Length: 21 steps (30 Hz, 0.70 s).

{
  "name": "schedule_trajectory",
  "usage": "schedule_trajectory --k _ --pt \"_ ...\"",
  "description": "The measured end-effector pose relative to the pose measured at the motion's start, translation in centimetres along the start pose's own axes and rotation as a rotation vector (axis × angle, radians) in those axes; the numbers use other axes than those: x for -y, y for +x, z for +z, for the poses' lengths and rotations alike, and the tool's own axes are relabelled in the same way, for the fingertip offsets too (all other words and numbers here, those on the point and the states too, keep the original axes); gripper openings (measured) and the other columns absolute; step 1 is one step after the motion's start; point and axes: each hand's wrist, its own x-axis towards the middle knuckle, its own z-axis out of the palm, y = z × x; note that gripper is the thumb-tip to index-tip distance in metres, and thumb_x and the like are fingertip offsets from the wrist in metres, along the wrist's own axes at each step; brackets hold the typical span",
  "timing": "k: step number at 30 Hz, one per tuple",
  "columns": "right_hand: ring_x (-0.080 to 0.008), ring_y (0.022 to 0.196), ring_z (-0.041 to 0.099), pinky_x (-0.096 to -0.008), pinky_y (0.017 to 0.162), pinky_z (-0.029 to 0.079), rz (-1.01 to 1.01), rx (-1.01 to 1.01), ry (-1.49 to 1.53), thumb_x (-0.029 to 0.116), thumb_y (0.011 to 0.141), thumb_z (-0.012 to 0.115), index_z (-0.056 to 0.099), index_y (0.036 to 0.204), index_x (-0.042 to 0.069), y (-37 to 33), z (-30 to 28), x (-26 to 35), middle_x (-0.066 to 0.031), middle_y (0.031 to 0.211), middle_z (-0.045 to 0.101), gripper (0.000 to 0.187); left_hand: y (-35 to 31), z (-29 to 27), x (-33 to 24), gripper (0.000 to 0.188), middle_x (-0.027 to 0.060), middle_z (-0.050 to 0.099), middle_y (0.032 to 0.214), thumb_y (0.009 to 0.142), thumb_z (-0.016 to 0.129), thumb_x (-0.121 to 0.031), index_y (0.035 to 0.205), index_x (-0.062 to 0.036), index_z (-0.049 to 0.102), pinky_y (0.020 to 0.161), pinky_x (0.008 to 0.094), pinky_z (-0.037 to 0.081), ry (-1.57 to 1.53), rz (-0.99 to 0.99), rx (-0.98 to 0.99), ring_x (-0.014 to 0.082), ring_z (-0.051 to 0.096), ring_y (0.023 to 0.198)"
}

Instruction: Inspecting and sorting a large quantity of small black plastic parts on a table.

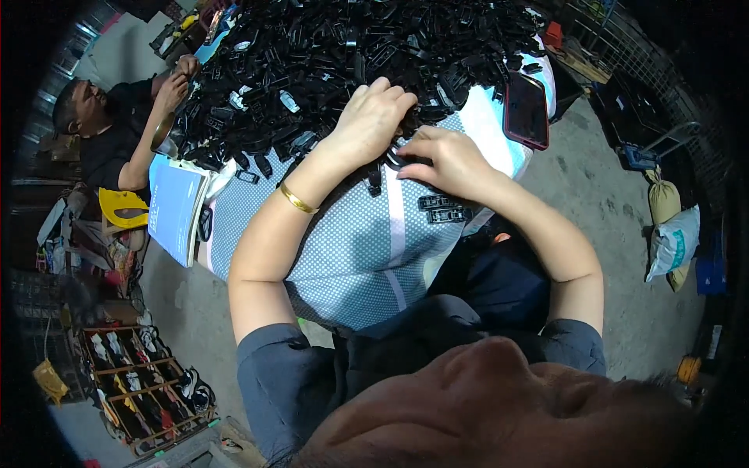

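A heap of small black plastic parts (312, 54), shaped like clips or buckles, covers the far side of a table with a dotted cloth (335, 257). At the heap's near edge my left hand (370, 121) has its fingers bent down; whatever they grip is hidden behind them. My right hand (446, 160) pinches a black plastic part (395, 159) between thumb and fingers, close to the left hand. Just below this part, a loose black part (374, 181) lies on the cloth. Two more black pieces (443, 209) lie side by side nearer to me.
A red-edged phone (527, 113) rests at the table's right. To the left stand a blue-covered book (178, 210) and a yellow object (123, 208). Another person (117, 129) handles something small at the far left. Sacks (672, 238) and a compartmented rack (148, 390) are on the floor.
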Motion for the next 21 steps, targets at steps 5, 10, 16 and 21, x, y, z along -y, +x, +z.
schedule_trajectory --k 5,10,16,21 --pt "-0.0288 0.074 0.058 -0.0374 0.066 0.047 -0.041 0.031 -0.099 0.020 0.066 0.070 0.064 0.080 0.002 0.7 -0.6 -0.3 -0.0110 0.078 0.058 0.024 -0.2 0.0 0.3 0.041 0.0060 0.054 0.090 0.062 0.066 -0.005 0.102 -0.0087 0.059 0.077 0.0337 0.040 -0.023 0.068 -0.032 0.0228 0.049 0.090" --pt "-0.0301 0.070 0.061 -0.0368 0.067 0.048 0.131 0.208 -0.073 0.017 0.066 0.064 0.063 0.071 0.001 0.1 -3.9 -3.0 -0.0145 0.070 0.062 0.017 -0.4 -0.1 0.2 0.022 0.0062 0.052 0.088 0.067 0.061 -0.007 0.089 -0.0090 0.065 0.075 0.0325 0.040 -0.014 0.190 0.027 0.0216 0.049 0.087" --pt "-0.0306 0.080 0.061 -0.0377 0.075 0.047 0.282 0.249 -0.144 0.016 0.067 0.059 0.062 0.091 0.002 -0.3 -6.2 -2.2 -0.0169 0.081 0.063 0.028 0.2 1.7 -0.6 0.027 0.0071 0.057 0.086 0.070 0.060 -0.010 0.098 -0.0071 0.059 0.074 0.0331 0.041 -0.001 0.141 0.022 0.0219 0.054 0.083" --pt "-0.0317 0.081 0.061 -0.0393 0.077 0.047 0.258 0.172 -0.231 0.015 0.069 0.055 0.063 0.090 0.002 -0.5 -5.4 -3.0 -0.0180 0.081 0.063 0.026 0.9 2.2 -0.9 0.031 0.0076 0.058 0.088 0.070 0.063 -0.014 0.100 -0.0064 0.057 0.076 0.0344 0.040 0.000 0.010 0.050 0.0228 0.055 0.085"
